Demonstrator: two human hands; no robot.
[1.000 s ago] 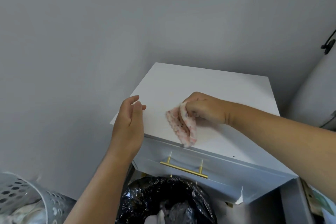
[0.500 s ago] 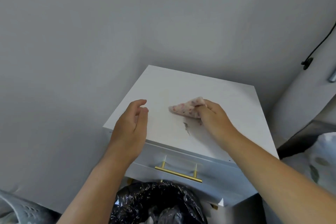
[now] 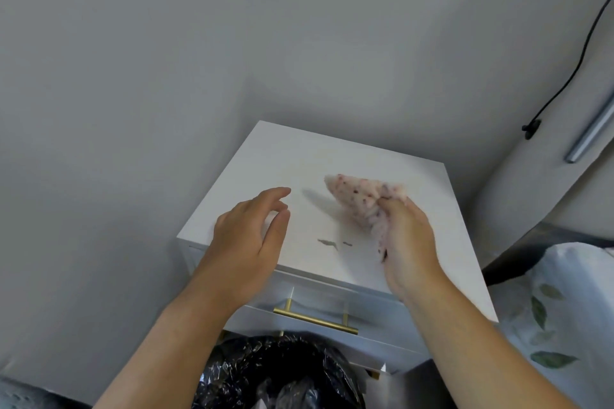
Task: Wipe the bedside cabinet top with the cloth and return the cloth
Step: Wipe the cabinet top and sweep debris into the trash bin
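The white bedside cabinet top sits in the corner of grey walls. My right hand grips a pink speckled cloth and holds it bunched over the middle right of the top, its free corner pointing left. A few small dark marks lie on the top near the front edge. My left hand hovers over the front left part of the top, fingers apart and holding nothing.
Below the top is a drawer with a gold bar handle. A bin lined with a black bag stands in front of the cabinet. A bed with leaf-print bedding lies to the right, a black cable on the wall above.
My right hand has carried the cloth from the front edge up and to the right across the top, now lifting it bunched. Dark marks have appeared near the front. My left hand stayed at the front left.
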